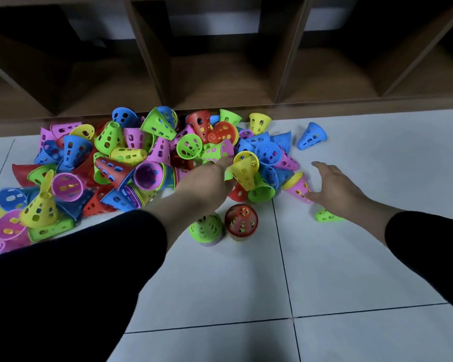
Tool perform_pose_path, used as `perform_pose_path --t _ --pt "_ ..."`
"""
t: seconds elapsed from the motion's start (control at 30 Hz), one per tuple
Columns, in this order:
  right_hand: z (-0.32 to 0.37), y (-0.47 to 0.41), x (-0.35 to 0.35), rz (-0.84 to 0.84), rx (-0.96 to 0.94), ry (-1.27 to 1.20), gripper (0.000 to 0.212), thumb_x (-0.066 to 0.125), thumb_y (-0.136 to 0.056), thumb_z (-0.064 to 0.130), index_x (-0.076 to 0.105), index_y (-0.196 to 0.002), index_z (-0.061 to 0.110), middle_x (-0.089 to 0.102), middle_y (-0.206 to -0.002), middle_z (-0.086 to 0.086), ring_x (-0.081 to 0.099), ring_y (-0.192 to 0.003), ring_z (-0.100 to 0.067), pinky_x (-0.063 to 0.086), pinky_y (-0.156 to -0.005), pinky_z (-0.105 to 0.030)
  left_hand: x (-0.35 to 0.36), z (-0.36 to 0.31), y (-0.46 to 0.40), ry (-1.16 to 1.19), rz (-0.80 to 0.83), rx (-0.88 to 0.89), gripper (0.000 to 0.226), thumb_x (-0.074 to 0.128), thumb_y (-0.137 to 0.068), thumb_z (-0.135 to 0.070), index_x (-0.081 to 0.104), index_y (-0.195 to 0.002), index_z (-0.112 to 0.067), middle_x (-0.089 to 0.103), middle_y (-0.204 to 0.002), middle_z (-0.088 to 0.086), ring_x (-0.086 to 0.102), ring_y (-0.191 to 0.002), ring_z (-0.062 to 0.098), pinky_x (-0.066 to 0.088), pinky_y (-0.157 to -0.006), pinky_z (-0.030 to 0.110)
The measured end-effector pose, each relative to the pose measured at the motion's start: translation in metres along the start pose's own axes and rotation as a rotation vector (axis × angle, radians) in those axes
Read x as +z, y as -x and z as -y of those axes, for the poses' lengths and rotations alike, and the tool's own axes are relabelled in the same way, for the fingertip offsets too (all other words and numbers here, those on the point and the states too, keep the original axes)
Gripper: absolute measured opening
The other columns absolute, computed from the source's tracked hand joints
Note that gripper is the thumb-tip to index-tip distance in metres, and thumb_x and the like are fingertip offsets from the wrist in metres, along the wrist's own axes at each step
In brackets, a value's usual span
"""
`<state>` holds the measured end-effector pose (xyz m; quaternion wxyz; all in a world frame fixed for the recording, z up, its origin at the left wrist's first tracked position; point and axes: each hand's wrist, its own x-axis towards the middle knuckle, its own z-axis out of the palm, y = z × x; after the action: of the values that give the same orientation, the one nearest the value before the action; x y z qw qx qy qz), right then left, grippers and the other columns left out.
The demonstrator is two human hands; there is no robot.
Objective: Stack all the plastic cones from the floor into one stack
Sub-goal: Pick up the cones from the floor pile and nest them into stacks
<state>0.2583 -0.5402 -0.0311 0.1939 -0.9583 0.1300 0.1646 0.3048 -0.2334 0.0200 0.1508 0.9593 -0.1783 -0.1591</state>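
Observation:
A big heap of perforated plastic cones (pixel 131 163) in pink, blue, green, yellow and red lies on the white tiled floor. My left hand (pixel 209 178) reaches into the heap with fingers stretched out, right beside a yellow cone (pixel 246 169); it grips nothing that I can see. My right hand (pixel 335 189) hovers with fingers spread, its thumb at a pink cone with a yellow rim (pixel 297 188). Two short upright stacks stand in front of the heap, one topped green (pixel 207 228), one topped red (pixel 241 222). A green cone (pixel 326 216) lies partly under my right wrist.
A single blue cone (pixel 311 135) lies apart at the right of the heap. A dark wooden shelf unit (pixel 220 82) with open compartments runs along the floor behind the heap. White tiles (pixel 351 270) spread in front and to the right.

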Motion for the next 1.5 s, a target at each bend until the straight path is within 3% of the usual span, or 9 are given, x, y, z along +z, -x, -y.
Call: perform_pose_path --t 0.23,0.4,0.53,0.63,0.83,0.97,1.03,1.27,1.5 --pt "-0.028 -0.027 0.035 0.104 -0.037 0.052 0.074 0.074 -0.086 0.036 0.033 -0.147 0.025 0.053 -0.125 -0.013 0.059 -0.11 -0.034 0.044 -0.08 -0.035 0.027 -0.026 -0.069 0.065 0.161 -0.261 0.056 0.05 -0.101 -0.043 0.039 -0.146 -0.011 0.062 -0.109 0.009 0.062 -0.099 0.028 0.045 -0.066 0.031" --pt "-0.023 -0.039 0.05 0.032 -0.068 0.049 0.087 0.073 -0.082 0.052 0.021 -0.148 0.031 0.052 -0.124 -0.004 0.059 -0.101 -0.028 0.048 -0.083 -0.042 0.044 -0.021 -0.079 -0.017 0.148 -0.272 0.034 0.046 -0.102 -0.043 0.055 -0.106 -0.01 0.064 -0.095 0.009 0.062 -0.087 0.028 0.04 -0.059 0.032" --pt "-0.017 -0.047 0.057 0.048 -0.147 0.086 0.058 0.07 -0.088 0.042 0.038 -0.134 0.025 0.052 -0.107 -0.006 0.052 -0.083 -0.024 0.038 -0.069 -0.033 0.039 -0.016 -0.063 0.021 0.036 -0.217 0.037 0.043 -0.103 -0.043 0.055 -0.111 -0.009 0.066 -0.095 0.013 0.064 -0.089 0.035 0.045 -0.064 0.034" --pt "-0.014 -0.04 0.057 0.006 -0.163 0.016 0.046 0.071 -0.086 0.032 0.044 -0.122 0.022 0.048 -0.106 -0.005 0.057 -0.082 -0.027 0.038 -0.067 -0.032 0.02 -0.014 -0.042 0.253 -0.064 -0.23 0.049 0.043 -0.1 -0.046 0.052 -0.131 -0.009 0.066 -0.098 0.012 0.064 -0.097 0.036 0.052 -0.075 0.038" --pt "0.01 -0.011 0.02 -0.156 -0.218 -0.237 0.06 0.067 -0.082 0.035 0.038 -0.134 0.036 0.048 -0.115 0.002 0.055 -0.084 -0.014 0.039 -0.068 -0.03 -0.022 -0.001 0.007 0.829 -0.264 -0.311 0.059 0.052 -0.078 -0.076 0.058 -0.103 -0.023 0.07 -0.098 0.004 0.07 -0.088 0.024 0.06 -0.078 0.049" --pt "0.06 0.025 -0.009 -0.055 -0.374 -0.276 0.071 0.066 -0.082 0.044 0.029 -0.142 0.051 0.052 -0.096 0.018 0.05 -0.089 0.019 0.039 -0.067 -0.017 -0.035 0.017 0.04 0.743 -0.404 -0.314 0.05 0.067 -0.077 -0.069 0.054 -0.099 -0.026 0.062 -0.083 -0.006 0.064 -0.071 0.008 0.05 -0.048 0.02" --pt "0.086 0.042 -0.017 0.037 -0.444 -0.212 0.076 0.064 -0.079 0.05 0.022 -0.142 0.053 0.057 -0.096 0.017 0.056 -0.09 0.012 0.047 -0.068 -0.023 -0.036 0.028 0.06 0.731 -0.396 -0.308 0.05 0.068 -0.081 -0.062 0.048 -0.108 -0.024 0.059 -0.083 -0.008 0.063 -0.064 0.006 0.051 -0.044 0.025" --pt "0.133 0.074 -0.046 0.156 -0.48 0.016 0.059 0.058 -0.063 0.061 0.029 -0.114 0.053 0.061 -0.089 -0.001 0.059 -0.067 -0.016 0.051 -0.056 -0.04 -0.031 0.046 0.108 0.167 -0.208 -0.125 0.071 0.076 -0.075 -0.06 0.038 -0.125 -0.026 0.057 -0.091 -0.006 0.058 -0.079 0.019 0.052 -0.065 0.036" --pt "0.145 0.079 -0.04 0.179 -0.532 0.146 0.066 0.066 -0.081 0.049 0.037 -0.14 0.049 0.059 -0.101 0.005 0.055 -0.086 -0.016 0.053 -0.078 -0.039 -0.005 0.027 0.086 -0.167 0.009 -0.027 0.071 0.072 -0.081 -0.054 0.046 -0.141 -0.029 0.056 -0.132 0.004 0.059 -0.114 0.031 0.052 -0.089 0.042"
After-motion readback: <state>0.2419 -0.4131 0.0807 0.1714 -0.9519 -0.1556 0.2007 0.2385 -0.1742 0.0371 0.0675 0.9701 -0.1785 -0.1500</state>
